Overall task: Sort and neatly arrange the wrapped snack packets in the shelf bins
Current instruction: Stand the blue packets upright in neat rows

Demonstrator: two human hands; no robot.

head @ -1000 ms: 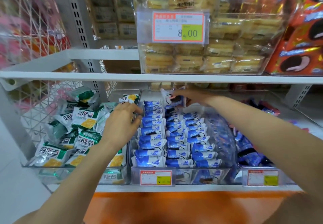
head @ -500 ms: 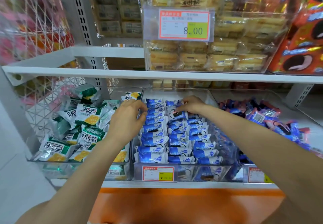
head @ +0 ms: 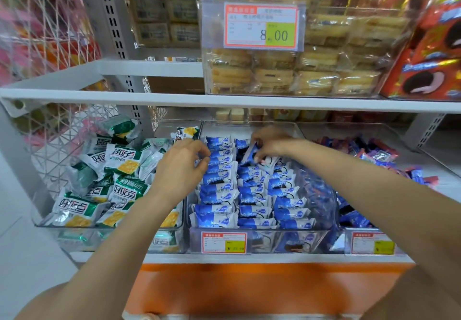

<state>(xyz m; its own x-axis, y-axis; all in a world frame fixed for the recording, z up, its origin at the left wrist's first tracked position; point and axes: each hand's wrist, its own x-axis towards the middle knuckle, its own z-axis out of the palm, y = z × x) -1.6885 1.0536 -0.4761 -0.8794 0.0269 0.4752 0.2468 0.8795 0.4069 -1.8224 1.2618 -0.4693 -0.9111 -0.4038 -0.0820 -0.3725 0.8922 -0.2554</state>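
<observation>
Three clear plastic shelf bins (head: 287,243) are sitting side by side on the lower white metal shelf (head: 224,258). Blue-and-white wrapped snack packets (head: 217,195) are lining up in three rows in the middle bin. Green-and-white cracker packets (head: 124,160) are piling up, too many to count. Three orange-framed price tags (head: 262,26) are showing. Two bare hands are showing: left hand (head: 182,167), right hand (head: 269,145).

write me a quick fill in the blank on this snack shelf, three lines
1. The right hand pinches a blue packet at the ____ of the middle bin.
2. The big price tag above the upper shelf reads ____.
3. The green packets lie ____ of the blue rows.
Missing: back; 8.00; left
</observation>
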